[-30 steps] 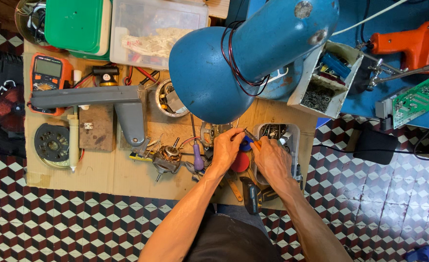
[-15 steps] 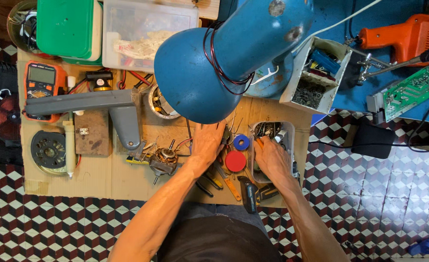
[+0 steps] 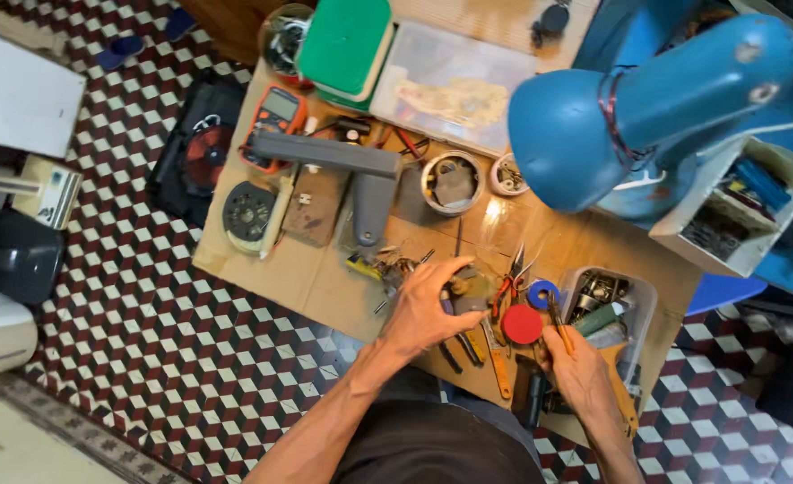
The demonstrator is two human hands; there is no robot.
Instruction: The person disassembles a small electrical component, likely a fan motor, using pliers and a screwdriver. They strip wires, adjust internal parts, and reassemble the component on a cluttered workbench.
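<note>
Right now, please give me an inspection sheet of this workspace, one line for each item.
Surface: cardboard-covered bench, crowded.
Job's things: small brownish part under the left hand; thin orange-handled tool in the right hand.
Clutter: red disc, blue tape roll, orange multimeter, green box, clear tub of parts.
Grips: left hand curled over the part; right hand closed on the tool.
Cables: red wire wound on the blue lamp.
Surroundings: checkered tile floor.
</note>
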